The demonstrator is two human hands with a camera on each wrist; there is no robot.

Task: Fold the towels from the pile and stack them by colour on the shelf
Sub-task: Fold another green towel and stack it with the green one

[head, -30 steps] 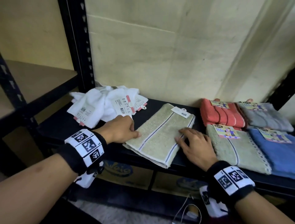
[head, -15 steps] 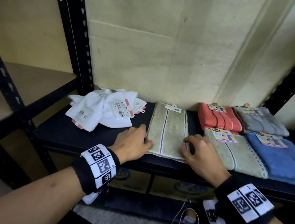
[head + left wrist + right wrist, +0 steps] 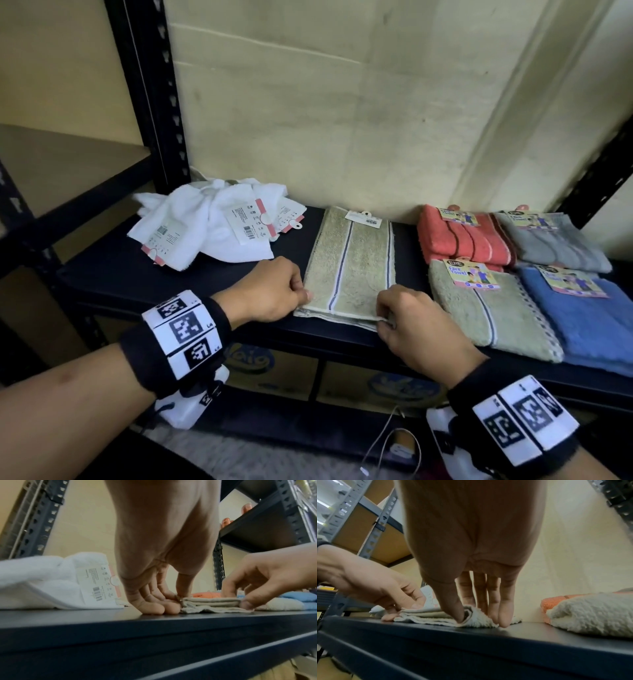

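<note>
A person's two hands take hold of a folded green striped towel (image 3: 349, 263) by its near corners on the black shelf (image 3: 212, 274), the landmark for all that follows: the towel lies lengthwise at the middle of the shelf, its near edge at the shelf's front lip and its tagged end toward the wall. The left hand (image 3: 270, 294) pinches the towel's near left corner, thumb on top and fingers curled against the layered edge with their tips on the shelf board; the right hand (image 3: 411, 322) grips the near right corner, thumb pressed into the fold and fingers curled down beside it. At the shelf's left end sits the pile of white towels (image 3: 209, 226), still crumpled and tagged. At the shelf's right end lie the sorted stacks: a folded green towel (image 3: 489, 308) at the front, just beside the one being held, a blue towel (image 3: 589, 318) further right, an orange towel (image 3: 462, 240) and a grey towel (image 3: 555, 243) behind them by the wall. The step in hand looks to be the last fold or squaring of the green towel; the next move probably calls for lifting it without letting the layers slip and laying it squarely on the matching green stack, then turning to the white pile
</note>
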